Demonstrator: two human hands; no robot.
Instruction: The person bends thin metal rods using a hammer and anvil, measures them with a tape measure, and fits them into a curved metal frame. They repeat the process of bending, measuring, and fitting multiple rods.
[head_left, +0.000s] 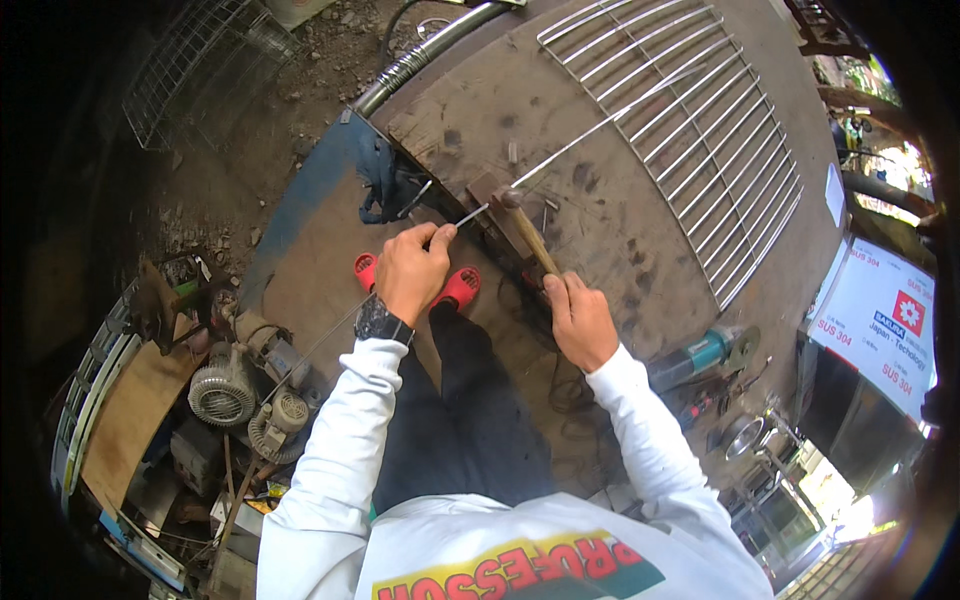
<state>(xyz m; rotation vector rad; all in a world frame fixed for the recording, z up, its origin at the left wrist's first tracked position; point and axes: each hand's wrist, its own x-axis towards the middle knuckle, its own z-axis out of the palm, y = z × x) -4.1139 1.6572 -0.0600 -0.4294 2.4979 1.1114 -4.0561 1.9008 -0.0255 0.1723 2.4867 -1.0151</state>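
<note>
My left hand (410, 270), with a dark watch on its wrist, is closed round the near end of a thin metal rod (570, 148). The rod runs over the table edge and slants up to the right, its far end reaching the wire rack. In my right hand (582, 322) is the wooden handle of a hammer (532, 240). The hammer's head lies over the rod at the table edge, beside a small brown metal block (482, 187); whether head and rod touch, I cannot tell. Small metal pieces lie near the hammer head.
A curved wire rack (700, 150) lies on the worn worktable (450, 125). Along its near right side rests a teal angle grinder (690, 362). A grey motor (222, 393) and other machine parts stand on the floor at left. A wire cage (190, 70) is at far left.
</note>
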